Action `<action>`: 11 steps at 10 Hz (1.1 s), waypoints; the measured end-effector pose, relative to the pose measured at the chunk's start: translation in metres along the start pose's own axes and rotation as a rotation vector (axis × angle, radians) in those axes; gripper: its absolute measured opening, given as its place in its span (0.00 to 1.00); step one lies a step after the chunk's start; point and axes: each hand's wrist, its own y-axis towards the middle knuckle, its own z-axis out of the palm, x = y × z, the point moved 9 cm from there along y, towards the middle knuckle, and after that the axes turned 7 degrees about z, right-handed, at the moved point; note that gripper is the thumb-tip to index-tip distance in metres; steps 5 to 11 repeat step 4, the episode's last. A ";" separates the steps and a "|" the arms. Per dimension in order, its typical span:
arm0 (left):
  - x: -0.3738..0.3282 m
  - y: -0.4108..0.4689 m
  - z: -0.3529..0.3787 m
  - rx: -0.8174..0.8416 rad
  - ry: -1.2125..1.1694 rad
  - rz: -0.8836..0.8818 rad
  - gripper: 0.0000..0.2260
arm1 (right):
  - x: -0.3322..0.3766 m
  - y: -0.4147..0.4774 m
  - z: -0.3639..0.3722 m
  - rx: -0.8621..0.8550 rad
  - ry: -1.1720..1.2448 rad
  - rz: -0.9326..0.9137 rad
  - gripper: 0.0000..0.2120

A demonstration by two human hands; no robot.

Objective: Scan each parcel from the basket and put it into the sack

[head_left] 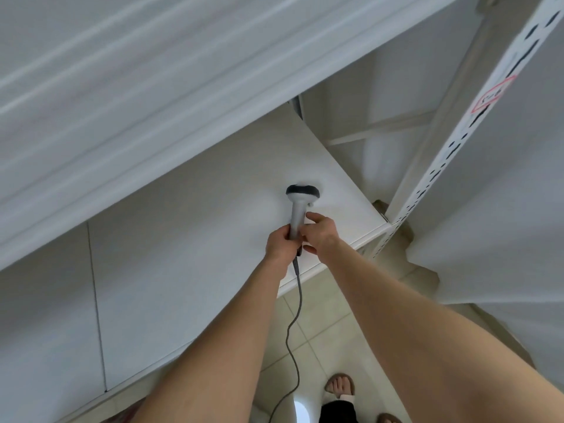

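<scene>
A grey handheld barcode scanner (297, 206) with a black head lies over the white shelf board (189, 239), head pointing away from me. My left hand (280, 244) grips the lower end of its handle. My right hand (320, 235) holds the handle from the right side, thumb and fingers around it. A grey cable (294, 355) runs from the handle down toward the floor. No parcel, basket or sack is in view.
A white upper shelf (152, 87) hangs above the board. A perforated white upright post (457, 141) stands at the right, beside a white fabric sheet (494, 224). Below are beige floor tiles (320, 325) and my sandalled feet (340, 386).
</scene>
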 end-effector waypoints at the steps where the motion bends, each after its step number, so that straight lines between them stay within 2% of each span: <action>1: 0.003 0.004 0.005 -0.001 -0.006 -0.028 0.10 | 0.002 0.001 0.004 0.013 -0.014 -0.002 0.27; 3: 0.005 0.006 0.008 0.015 0.047 -0.062 0.10 | 0.004 -0.013 0.005 0.062 -0.025 -0.016 0.29; 4: 0.000 0.000 0.008 0.064 0.088 -0.062 0.17 | 0.009 -0.028 0.004 0.055 -0.039 -0.027 0.29; 11: 0.000 0.000 0.008 0.064 0.088 -0.062 0.17 | 0.009 -0.028 0.004 0.055 -0.039 -0.027 0.29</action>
